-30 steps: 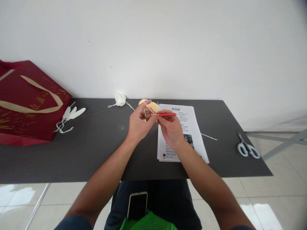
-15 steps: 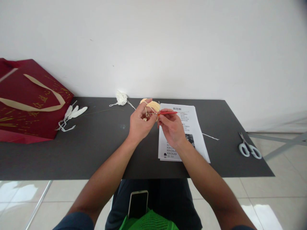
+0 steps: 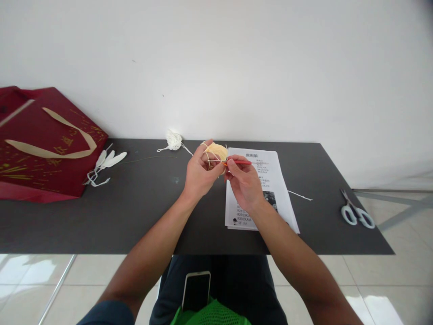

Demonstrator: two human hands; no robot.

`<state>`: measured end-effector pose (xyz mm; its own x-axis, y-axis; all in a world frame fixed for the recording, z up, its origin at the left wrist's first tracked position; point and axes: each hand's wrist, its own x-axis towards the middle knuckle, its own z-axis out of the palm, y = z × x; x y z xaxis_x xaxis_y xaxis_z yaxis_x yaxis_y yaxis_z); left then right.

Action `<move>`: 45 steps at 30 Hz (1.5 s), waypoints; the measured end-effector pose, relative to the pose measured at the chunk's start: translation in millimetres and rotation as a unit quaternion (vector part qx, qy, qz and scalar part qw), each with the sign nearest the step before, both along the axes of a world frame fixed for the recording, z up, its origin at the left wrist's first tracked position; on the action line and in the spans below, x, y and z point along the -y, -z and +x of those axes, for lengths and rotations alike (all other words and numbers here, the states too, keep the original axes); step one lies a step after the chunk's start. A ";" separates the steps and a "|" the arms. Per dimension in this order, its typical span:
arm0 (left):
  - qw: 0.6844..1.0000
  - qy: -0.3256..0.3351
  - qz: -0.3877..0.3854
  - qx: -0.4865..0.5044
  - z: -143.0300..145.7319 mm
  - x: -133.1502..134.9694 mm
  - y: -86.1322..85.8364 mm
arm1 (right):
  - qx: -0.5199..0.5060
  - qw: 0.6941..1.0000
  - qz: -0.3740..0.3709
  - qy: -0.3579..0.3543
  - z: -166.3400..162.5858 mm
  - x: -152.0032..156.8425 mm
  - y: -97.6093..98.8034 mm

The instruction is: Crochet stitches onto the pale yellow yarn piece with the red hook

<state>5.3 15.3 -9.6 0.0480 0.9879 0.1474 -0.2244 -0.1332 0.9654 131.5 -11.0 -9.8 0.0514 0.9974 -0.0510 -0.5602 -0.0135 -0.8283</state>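
My left hand (image 3: 199,174) is closed, pinching a small crochet piece, with cream yarn looped over its fingers. The strand runs back to a pale yellow yarn ball (image 3: 217,151) lying on the black table (image 3: 142,203) just behind my hands. My right hand (image 3: 244,183) is closed on a red-handled crochet hook (image 3: 238,162), whose tip points left into the work between my two hands. Both hands hover above the table, over the left edge of a printed pattern sheet (image 3: 262,189).
A red gift bag (image 3: 43,144) lies at the table's left end, with white feather-like pieces (image 3: 108,162) beside it. A white yarn tangle (image 3: 173,141) sits at the back edge. White-handled scissors (image 3: 356,212) lie at the right. A phone (image 3: 196,291) rests on my lap.
My hands stay together with small working motions of the hook. The view has shifted a little, so everything sits slightly further right in the picture.
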 end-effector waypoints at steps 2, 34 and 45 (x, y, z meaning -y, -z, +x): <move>1.000 -0.002 -0.001 0.005 0.2 -0.9 2.2 | 0.001 1.000 -0.001 0.000 0.9 0.0 -0.1; 1.000 -0.005 0.003 0.024 3.2 5.1 -5.0 | -0.019 0.999 0.028 0.006 -0.6 0.7 -1.0; 0.998 -0.026 0.031 -0.041 2.6 2.6 -1.2 | 0.086 0.993 0.030 0.071 -7.0 0.2 7.8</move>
<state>8.0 12.7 -8.4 0.0117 0.9783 0.2068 -0.1362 -0.2034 0.9696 124.5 -11.2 -17.7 0.1943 0.9805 0.0295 -0.4028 0.1072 -0.9090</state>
